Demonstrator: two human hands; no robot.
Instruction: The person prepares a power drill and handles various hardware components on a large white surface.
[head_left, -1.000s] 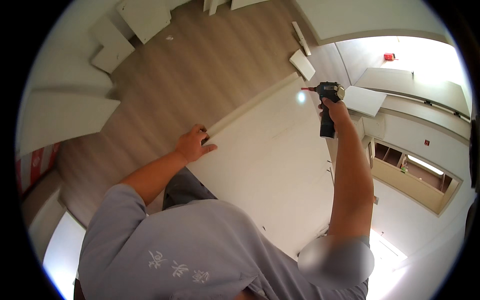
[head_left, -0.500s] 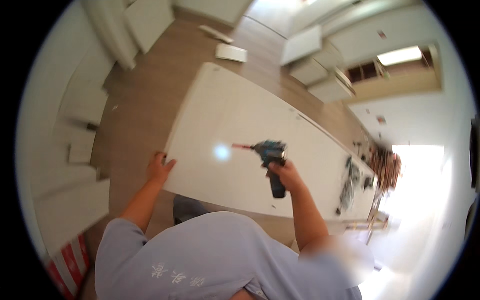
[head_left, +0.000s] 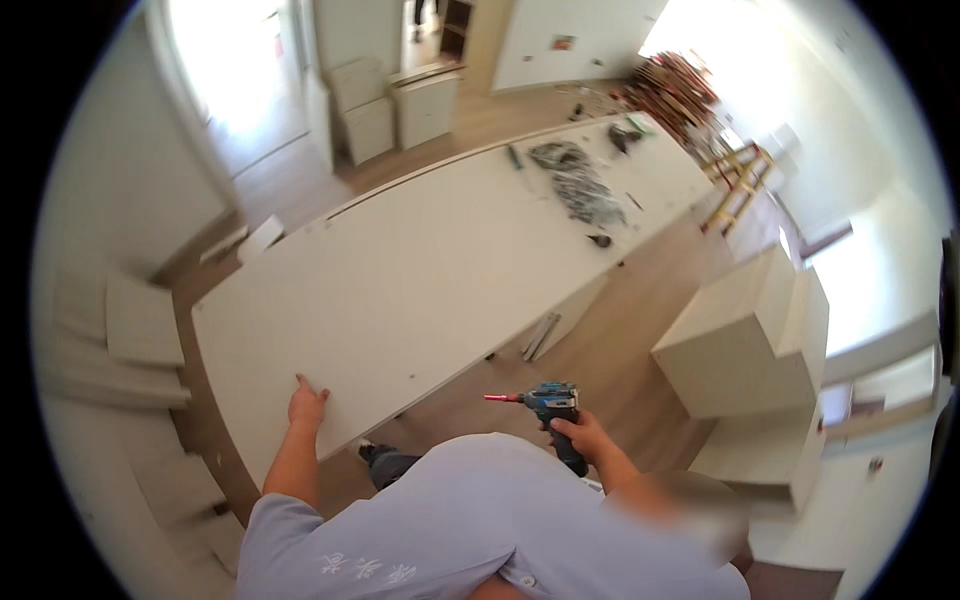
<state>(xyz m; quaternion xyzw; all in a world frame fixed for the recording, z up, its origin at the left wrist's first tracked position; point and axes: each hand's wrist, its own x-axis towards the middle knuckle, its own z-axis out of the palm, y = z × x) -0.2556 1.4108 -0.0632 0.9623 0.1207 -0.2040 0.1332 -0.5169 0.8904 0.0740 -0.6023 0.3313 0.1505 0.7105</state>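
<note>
A teal-and-black cordless drill with a long red bit is gripped in my right hand, whose fingers wrap round its handle. It hangs beyond the near edge of a large white panel, over the floor, with the bit pointing left. At the panel's near left part, my left hand rests on or just over the white surface, index finger stretched out and thumb apart. No object shows in that hand.
On the panel's far right lie a crumpled clear plastic bag and small dark tools. White cabinet boxes stand at right. Beyond are a yellow stepladder and a pile of wood strips. More white boards lie at left.
The view has turned, so the panel now runs toward the upper right. My right hand has drawn the drill off the panel. My left hand has moved from the panel's corner onto its surface.
</note>
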